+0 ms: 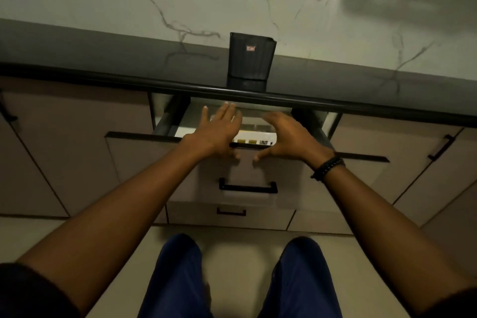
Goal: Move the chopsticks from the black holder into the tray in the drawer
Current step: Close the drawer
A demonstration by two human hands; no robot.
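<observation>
Black holder (249, 56) stands upright, ribbed, red-labelled; both hands (219, 134) (289, 137) spread open, gripping nothing.

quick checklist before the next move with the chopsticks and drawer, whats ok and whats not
1. Drawer pulled out: ok, it stands open under the counter edge.
2. Tray reachable: ok, a pale tray shows between the hands.
3. Black holder upright on the counter: ok, it stands near the front edge, above the drawer.
4. Chopsticks in the holder: cannot tell, none show above its rim.
5. Chopsticks in the tray: cannot tell, the hands cover most of it.
6. Hands free: left hand is open and flat over the drawer, ok; right hand is curled over it, no clear grip visible, cannot tell.
</observation>
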